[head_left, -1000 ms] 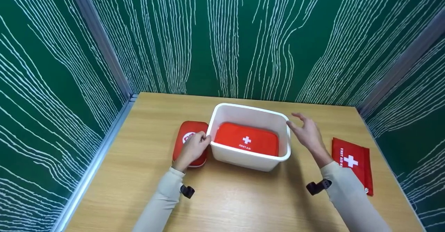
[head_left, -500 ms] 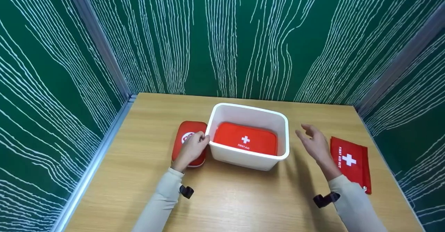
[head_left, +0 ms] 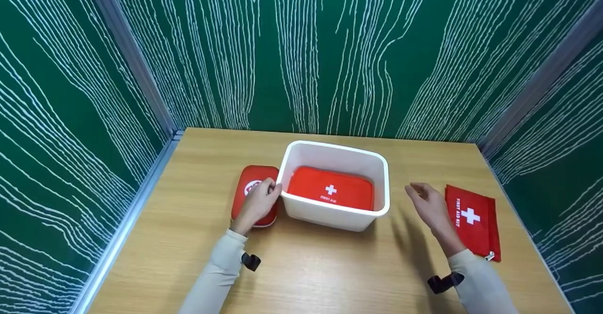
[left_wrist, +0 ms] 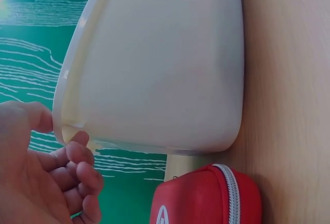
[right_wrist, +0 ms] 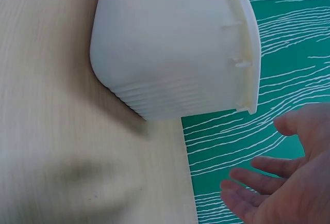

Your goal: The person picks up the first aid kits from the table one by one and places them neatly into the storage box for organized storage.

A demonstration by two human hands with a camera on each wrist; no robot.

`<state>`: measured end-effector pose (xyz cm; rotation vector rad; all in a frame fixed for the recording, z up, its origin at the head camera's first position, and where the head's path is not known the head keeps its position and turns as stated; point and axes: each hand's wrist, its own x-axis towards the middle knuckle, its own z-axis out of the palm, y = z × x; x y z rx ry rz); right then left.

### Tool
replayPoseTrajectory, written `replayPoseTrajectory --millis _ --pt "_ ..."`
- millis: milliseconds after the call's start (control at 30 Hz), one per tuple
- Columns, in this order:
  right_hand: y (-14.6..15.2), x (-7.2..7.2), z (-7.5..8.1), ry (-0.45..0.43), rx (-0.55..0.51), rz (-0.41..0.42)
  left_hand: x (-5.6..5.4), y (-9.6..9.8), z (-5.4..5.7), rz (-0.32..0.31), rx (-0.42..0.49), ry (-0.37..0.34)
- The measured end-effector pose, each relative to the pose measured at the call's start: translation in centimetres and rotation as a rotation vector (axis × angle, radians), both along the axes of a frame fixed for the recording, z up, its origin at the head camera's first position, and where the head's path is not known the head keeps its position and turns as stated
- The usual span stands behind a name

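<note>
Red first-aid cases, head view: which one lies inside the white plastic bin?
The red rectangular pouch marked FIRST AID; the red rounded zippered case and red flat FIRST AID KIT pouch lie outside, on the wooden table.

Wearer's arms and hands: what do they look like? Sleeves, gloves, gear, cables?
Long, plain, pale beige sleeves: left sleeve and right sleeve, both ending near the wrist. Small black devices there: left wrist camera and right wrist camera. Left hand and right hand are bare, no gloves. No rings, markings or cables visible.
</note>
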<state>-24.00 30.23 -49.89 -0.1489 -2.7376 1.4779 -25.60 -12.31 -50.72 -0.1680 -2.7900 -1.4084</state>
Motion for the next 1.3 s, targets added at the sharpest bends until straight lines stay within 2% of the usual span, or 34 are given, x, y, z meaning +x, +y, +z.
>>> replayPoseTrajectory --millis 167,400,467,667,767,1000,1300 --pt "-0.3 0.2 -0.4 0.0 0.0 -0.023 0.3 -0.5 -0.3 0.026 0.011 0.012" --pt "-0.9 0.4 -1.1 0.025 -0.053 -0.049 0.3 -1.5 -1.2 0.068 -0.032 0.14" --pt "-1.2 0.5 -1.2 0.024 -0.079 -0.057 0.4 -1.7 -1.3 0.085 -0.041 0.152" --pt "-2.0 0.8 -1.4 0.009 -0.14 -0.063 0.8 -2.5 -1.7 0.127 -0.077 0.14" --pt "-2.4 0.9 -1.5 -0.006 -0.167 -0.053 0.9 -2.9 -2.0 0.139 -0.089 0.157" --pt "-3.2 0.6 -1.3 -0.008 -0.249 -0.057 1.4 -3.9 -2.6 0.166 -0.068 0.167" --pt "-4.2 0.5 -1.3 -0.006 -0.347 -0.026 2.5 -5.9 -4.1 0.239 -0.068 0.17"
